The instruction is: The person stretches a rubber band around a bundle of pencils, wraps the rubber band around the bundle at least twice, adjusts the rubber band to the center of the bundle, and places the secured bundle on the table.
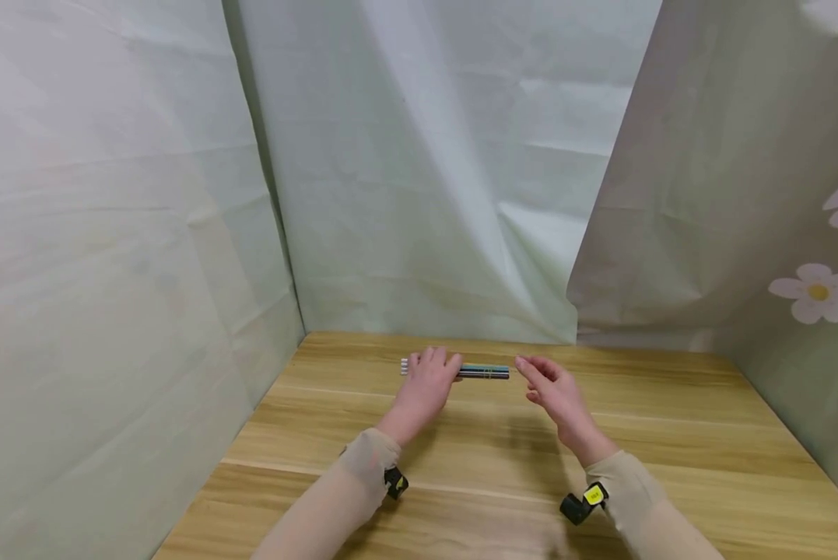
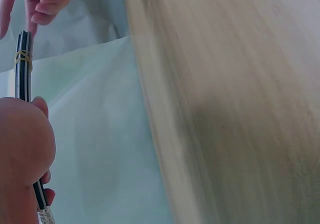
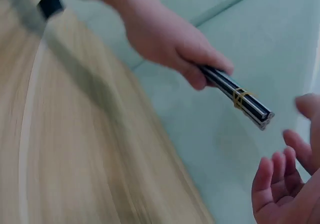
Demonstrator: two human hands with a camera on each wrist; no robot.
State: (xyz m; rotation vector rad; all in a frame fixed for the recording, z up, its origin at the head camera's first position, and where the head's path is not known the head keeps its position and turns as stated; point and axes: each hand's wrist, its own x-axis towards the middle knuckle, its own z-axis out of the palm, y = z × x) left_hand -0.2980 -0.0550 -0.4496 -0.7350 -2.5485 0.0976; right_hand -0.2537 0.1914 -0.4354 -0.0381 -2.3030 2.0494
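My left hand [image 1: 427, 386] is clamped round the middle of 1 rod bundle [image 1: 478, 372]; the rubber band [image 3: 239, 98] sits beyond my thumb. My right hand [image 1: 555, 393], thumb and forefinger apart, is just off that end. I judge the rods light, stiff, slick; gripping close beside the band should stop them sliding.
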